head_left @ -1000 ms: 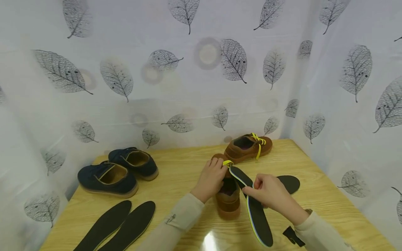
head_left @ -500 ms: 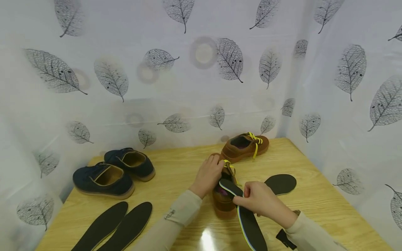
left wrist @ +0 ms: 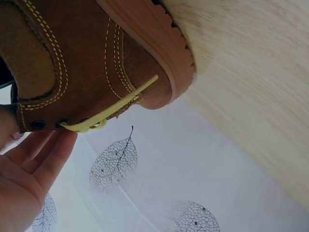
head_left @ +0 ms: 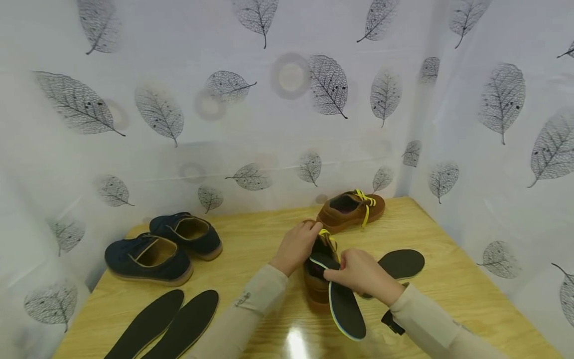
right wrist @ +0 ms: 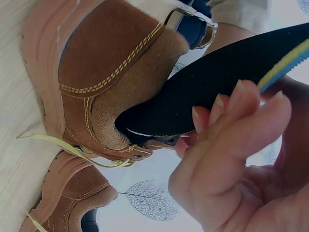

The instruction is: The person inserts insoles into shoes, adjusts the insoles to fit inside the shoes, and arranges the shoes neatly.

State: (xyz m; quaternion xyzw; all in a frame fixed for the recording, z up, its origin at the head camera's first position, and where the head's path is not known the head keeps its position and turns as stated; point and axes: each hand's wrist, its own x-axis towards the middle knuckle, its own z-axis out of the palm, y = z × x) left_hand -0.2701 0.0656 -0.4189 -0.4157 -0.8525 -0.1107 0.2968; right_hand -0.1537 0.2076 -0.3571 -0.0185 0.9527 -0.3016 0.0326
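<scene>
Right hand (head_left: 358,274) pinches a black insole (head_left: 345,304) near its front end, fingers curled over the top face, thumb under; the right wrist view shows the fingertips (right wrist: 227,104) lying on the dark foam. The insole's toe tip is inside the mouth of the near brown shoe (head_left: 319,281); its heel end sticks out toward the person, off the table (head_left: 448,299).

Left hand (head_left: 296,247) grips the front of that shoe at the laces, fingers wrapped over the upper. In the left wrist view the fingers (left wrist: 43,154) lie against the eyelet row and a yellow lace (left wrist: 111,111).

Step in hand, as I judge it: feeding the insole in, tip entered, most of its length outside. The next move seems to call for sliding it forward under the tongue while the left hand keeps the shoe from skidding, then pressing the heel end down flat.

Around: second brown shoe (head_left: 352,209) behind, a loose insole (head_left: 401,264) just right of the hands, two navy shoes (head_left: 166,247) at left, two more insoles (head_left: 166,324) in front of them.
</scene>
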